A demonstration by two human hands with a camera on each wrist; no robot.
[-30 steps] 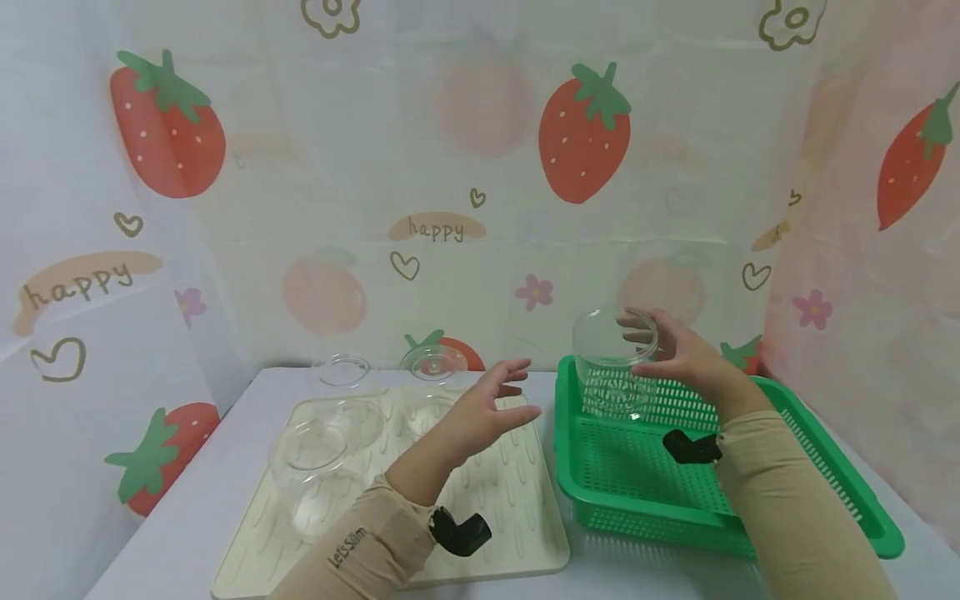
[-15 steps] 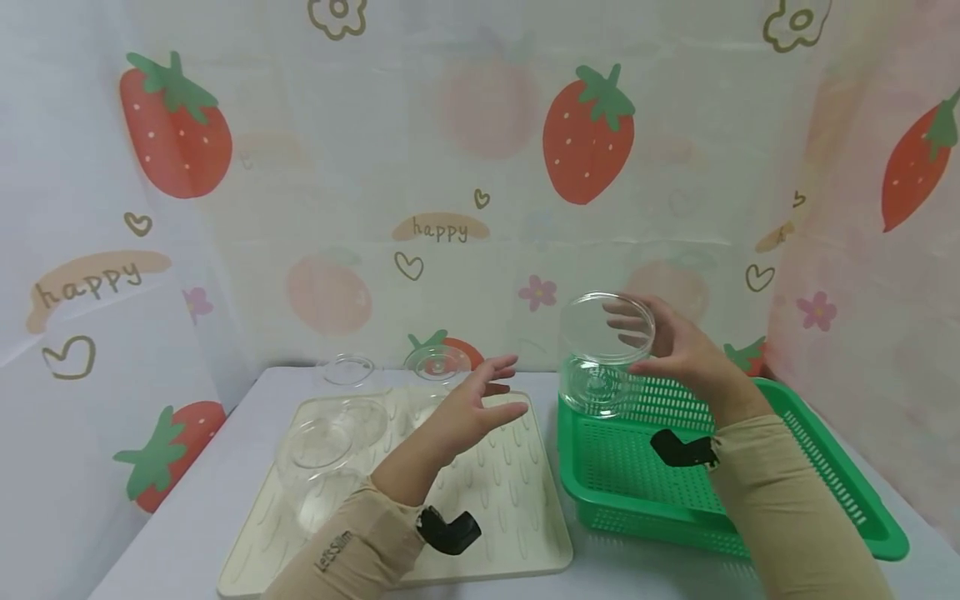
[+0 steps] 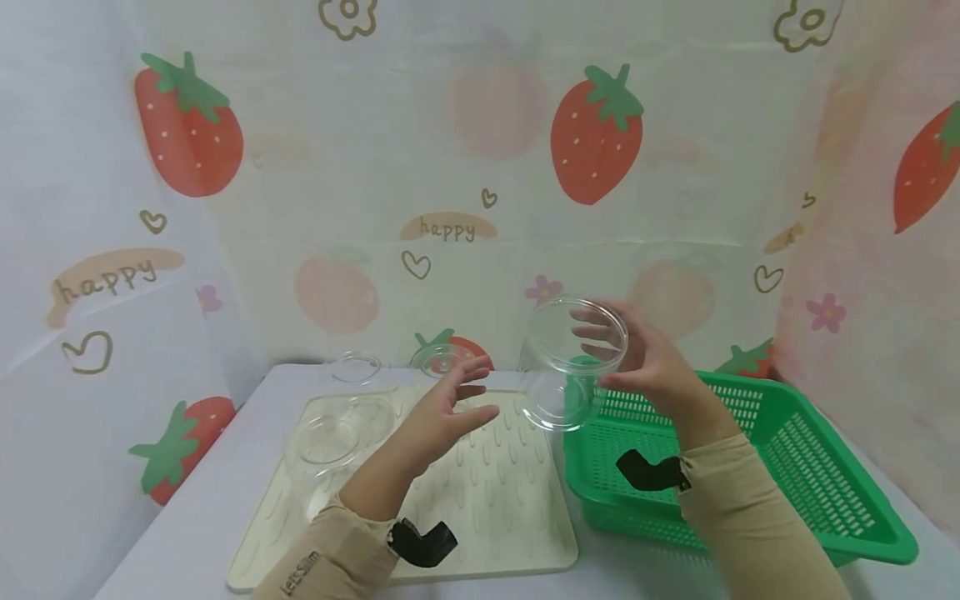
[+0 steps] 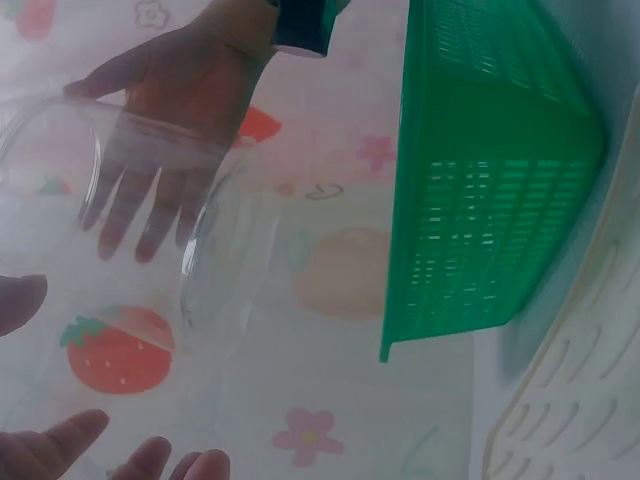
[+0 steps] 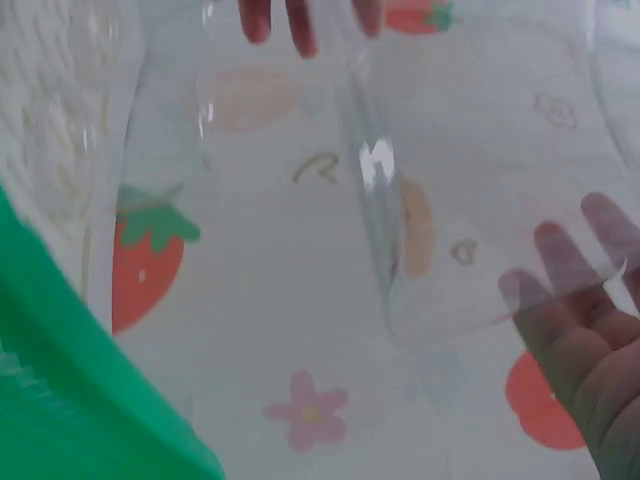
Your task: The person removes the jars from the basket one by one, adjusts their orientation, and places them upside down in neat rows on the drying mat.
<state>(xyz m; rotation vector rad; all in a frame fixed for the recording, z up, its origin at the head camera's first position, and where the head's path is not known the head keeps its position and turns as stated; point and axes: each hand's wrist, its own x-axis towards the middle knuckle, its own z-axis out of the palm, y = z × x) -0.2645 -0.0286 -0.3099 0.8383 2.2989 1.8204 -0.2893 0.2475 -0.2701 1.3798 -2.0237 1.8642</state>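
A clear round container [image 3: 551,404] is up in the air over the gap between the mat and the basket, tilted a little. My right hand [image 3: 648,367] grips its upper side, thumb at the front and fingers behind the clear wall. In the right wrist view those fingers [image 5: 570,320] show through the container [image 5: 375,190]. My left hand [image 3: 431,421] is held left of it, fingers spread and apart from it, over the cream drying mat [image 3: 491,517]. More clear containers [image 3: 330,439] stand on the mat's left and back, partly behind my left arm.
On the right sits a green perforated basket [image 3: 611,492], its near right side partly behind my right forearm. A white table [image 3: 172,533] lies under everything. Strawberry-print sheets [image 3: 465,275] close off the back and sides.
My right hand has carried the clear container left, out from over the basket toward the mat, with its tilt increasing. My left hand has drifted left and slightly down.
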